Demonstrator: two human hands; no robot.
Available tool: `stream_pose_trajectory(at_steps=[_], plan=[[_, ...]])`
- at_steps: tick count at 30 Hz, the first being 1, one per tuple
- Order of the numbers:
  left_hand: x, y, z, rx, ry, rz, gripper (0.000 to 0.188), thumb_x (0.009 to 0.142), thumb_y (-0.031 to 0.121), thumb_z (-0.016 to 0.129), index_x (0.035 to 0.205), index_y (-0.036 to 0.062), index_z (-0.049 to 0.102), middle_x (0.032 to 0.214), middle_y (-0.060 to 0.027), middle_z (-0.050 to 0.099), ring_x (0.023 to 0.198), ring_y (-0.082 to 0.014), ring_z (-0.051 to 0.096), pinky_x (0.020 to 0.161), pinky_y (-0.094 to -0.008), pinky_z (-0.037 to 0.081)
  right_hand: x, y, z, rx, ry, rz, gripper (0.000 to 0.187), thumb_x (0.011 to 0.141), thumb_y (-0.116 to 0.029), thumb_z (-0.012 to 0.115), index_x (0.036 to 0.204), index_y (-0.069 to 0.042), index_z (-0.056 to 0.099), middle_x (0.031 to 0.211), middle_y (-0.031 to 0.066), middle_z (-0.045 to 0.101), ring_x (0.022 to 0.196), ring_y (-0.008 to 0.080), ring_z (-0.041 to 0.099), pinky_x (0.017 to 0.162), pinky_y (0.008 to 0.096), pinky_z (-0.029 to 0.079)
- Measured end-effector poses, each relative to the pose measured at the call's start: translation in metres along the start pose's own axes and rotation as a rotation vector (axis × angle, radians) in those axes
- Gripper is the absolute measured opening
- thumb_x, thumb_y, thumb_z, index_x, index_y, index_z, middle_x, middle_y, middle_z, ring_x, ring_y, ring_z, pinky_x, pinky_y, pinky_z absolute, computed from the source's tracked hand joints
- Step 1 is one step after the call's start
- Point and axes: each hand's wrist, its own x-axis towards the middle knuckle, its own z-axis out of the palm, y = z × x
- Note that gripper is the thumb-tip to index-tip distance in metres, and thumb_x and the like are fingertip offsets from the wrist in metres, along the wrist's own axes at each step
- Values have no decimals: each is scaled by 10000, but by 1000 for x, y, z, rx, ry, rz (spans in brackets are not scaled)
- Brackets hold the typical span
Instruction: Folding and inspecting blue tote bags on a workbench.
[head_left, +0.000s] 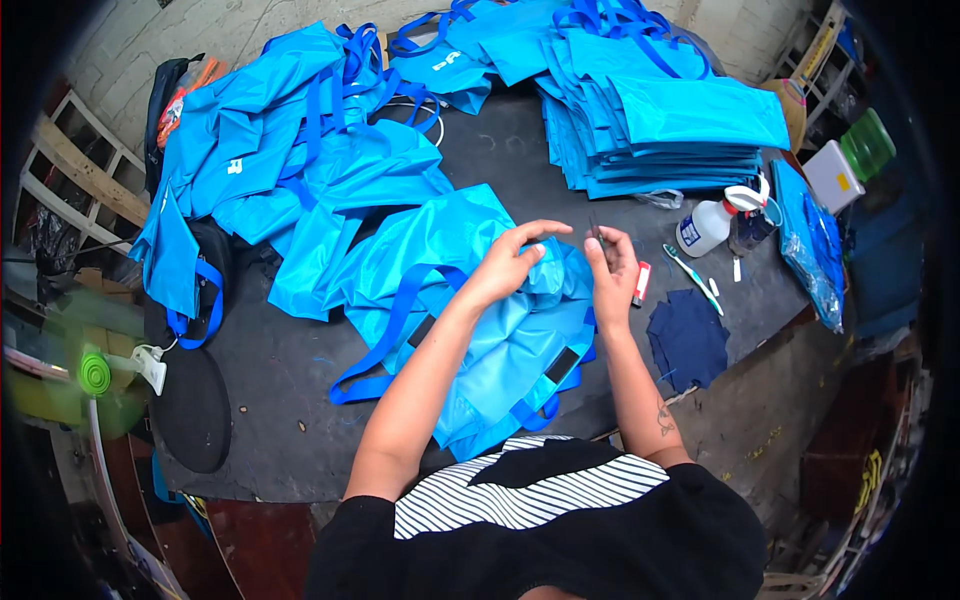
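A light-blue tote bag (pixel 510 330) with darker blue straps and black patches lies crumpled on the dark table in front of me. My left hand (pixel 512 262) is over its upper part, index finger stretched toward the right and thumb apart from it, with nothing visible in it. Just to the right, my right hand (pixel 613 272) is closed on a thin dark pointed tool (pixel 595 230), too small to name surely. The tool's tip points up and away from me. A red-and-white lighter (pixel 641 284) lies beside the right wrist.
More blue bags (pixel 270 150) are heaped at the left, with a neat stack of bags (pixel 680 130) at the far right. A white spray bottle (pixel 705 228), a toothbrush (pixel 693 275) and dark-blue cloth pieces (pixel 688 340) lie right. A small green fan (pixel 95 374) is clipped at the left edge.
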Motion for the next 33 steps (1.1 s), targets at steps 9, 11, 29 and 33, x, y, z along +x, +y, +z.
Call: stream_pose_trajectory(at_steps=[9,11,29,33], plan=[[4,-26,-11,-256,127,-240,173,889,115,622,1009,-7,643,874,-31,676,776,-57,603,686,-201,472,-15,-35,3,-393,-53,-281,224,729,-62,735,938,-12,672,922,95,544,805,191,581,655,288,463],[3,-30,-12,-267,161,-235,161,889,112,620,994,-9,636,845,-25,672,756,-54,600,675,-198,470,-16,-35,3,-383,-64,-261,238,723,-70,737,947,-17,677,937,73,536,814,159,549,638,260,424],[-2,-39,-20,-538,68,-279,134,901,171,637,990,82,593,832,1,643,740,-62,596,669,-206,476,-14,-28,10,-291,-65,-223,208,707,-39,747,904,-2,693,932,74,536,830,161,571,651,268,460],[-3,-35,-20,-580,72,-262,127,903,172,634,987,84,594,834,4,641,743,-59,593,665,-207,476,-15,-35,11,-230,-98,-117,212,714,-58,744,913,-2,696,940,77,549,845,168,577,687,260,464]])
